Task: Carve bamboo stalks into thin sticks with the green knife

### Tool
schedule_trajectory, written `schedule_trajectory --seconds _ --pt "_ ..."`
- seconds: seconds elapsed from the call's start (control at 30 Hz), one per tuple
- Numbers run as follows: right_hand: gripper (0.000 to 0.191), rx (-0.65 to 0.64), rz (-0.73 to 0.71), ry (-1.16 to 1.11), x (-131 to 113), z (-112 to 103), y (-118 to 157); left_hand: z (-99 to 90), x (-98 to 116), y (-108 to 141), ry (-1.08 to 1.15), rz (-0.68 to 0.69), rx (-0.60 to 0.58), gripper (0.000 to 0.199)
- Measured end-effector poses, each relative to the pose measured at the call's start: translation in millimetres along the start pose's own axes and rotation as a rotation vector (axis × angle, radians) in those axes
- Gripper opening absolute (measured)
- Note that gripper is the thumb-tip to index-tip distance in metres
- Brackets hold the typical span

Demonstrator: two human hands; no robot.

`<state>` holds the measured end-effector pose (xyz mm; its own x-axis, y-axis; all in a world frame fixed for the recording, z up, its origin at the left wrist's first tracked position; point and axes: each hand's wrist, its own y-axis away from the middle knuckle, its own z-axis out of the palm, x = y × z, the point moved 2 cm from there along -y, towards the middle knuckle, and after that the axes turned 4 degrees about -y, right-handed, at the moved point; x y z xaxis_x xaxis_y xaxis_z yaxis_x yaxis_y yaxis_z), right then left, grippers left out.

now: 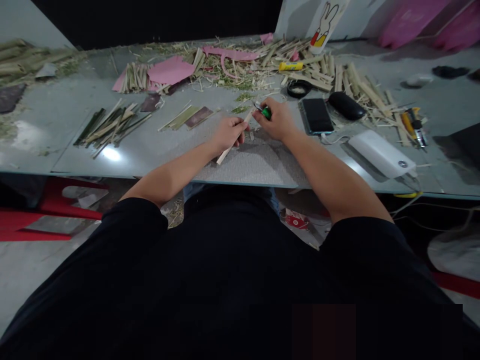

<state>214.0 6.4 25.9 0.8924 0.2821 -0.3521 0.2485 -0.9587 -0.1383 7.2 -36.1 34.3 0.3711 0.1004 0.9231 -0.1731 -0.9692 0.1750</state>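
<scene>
- Head view: worktable (168,152) spanned the frame, grey and glossy, with white glare spots; its front edge ran just ahead of the person's dark shirt (225,260).
- Left hand (230,134) had a pale strip (225,154) pinched between thumb and fingers; the strip slanted over the table's near middle, lower end toward the person.
- Right hand (278,120) was wrapped around a green-handled tool (266,113), metal end at the strip's far end; whether they touched, could not tell.
- Left of the hands: loose pile of green and pale slats (112,125); nearer, a dark brown rectangle (198,117) beside thin strips.
- Back of table: shavings and offcuts in a long litter, with pink sheet (170,71), yellow tube (290,66) and black tape roll (299,89).
- Right of the hands: dark-screened phone (317,116), black oval case (347,105), white power bank (382,154) with cable, yellow-and-black cutter (413,127).
- Room: black panel (161,20) behind the table, pale wall to either side; red stool (71,200) low at left, red-and-white box (296,219) on the floor below.
</scene>
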Motion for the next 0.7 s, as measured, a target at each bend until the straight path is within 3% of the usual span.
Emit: schedule_trajectory --seconds 0.2,0.4,0.53,0.7 --pt "0.056 0.036 -0.005 -0.075 1.8 0.5 -0.4 0.4 -3.7 -2.9 -0.012 0.021 -0.013 0.045" --pt "0.049 0.090 0.075 0.048 -4.7 -14.5 4.8 -1.0 -8.8 -7.3 -0.055 0.046 0.010 0.038" --pt "0.049 0.035 0.099 0.113 -8.4 -17.6 6.7 -1.9 -6.3 -5.1 -0.057 0.064 -0.001 0.041" --pt "0.039 -0.045 0.085 0.193 -15.2 -6.1 5.0 -3.6 -8.8 -8.3 -0.068 0.078 0.028 0.042"
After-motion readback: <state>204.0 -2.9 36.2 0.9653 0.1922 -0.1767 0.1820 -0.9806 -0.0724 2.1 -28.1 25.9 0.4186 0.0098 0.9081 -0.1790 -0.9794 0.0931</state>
